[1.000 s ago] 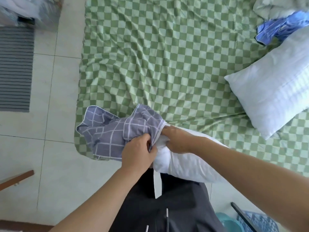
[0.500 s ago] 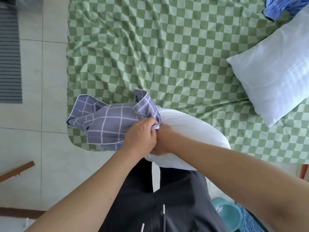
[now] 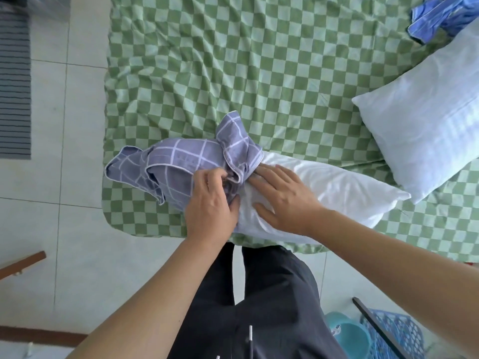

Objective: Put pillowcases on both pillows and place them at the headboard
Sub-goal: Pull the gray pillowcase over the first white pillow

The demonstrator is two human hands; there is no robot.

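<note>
A white pillow (image 3: 334,187) lies along the near edge of the green checked bed (image 3: 233,73). Its left end sits inside a bunched purple grid-patterned pillowcase (image 3: 178,159). My left hand (image 3: 211,200) grips the gathered rim of the pillowcase with curled fingers. My right hand (image 3: 282,195) lies flat on the pillow just right of the rim, fingers straight, their tips touching the cloth. A second bare white pillow (image 3: 430,115) lies at the right side of the bed. A blue cloth (image 3: 435,14), possibly the other pillowcase, is crumpled at the top right corner.
Pale floor tiles (image 3: 64,229) lie left of the bed, with a grey striped mat (image 3: 14,86) at the far left. A blue perforated basket (image 3: 394,332) and a teal basin (image 3: 350,338) stand by my right leg. A wooden piece (image 3: 20,263) juts in at the lower left.
The pillow and pillowcase have come down from in front of my body onto the bed. My right hand has let go of the pillow's end and now lies flat on top of it.
</note>
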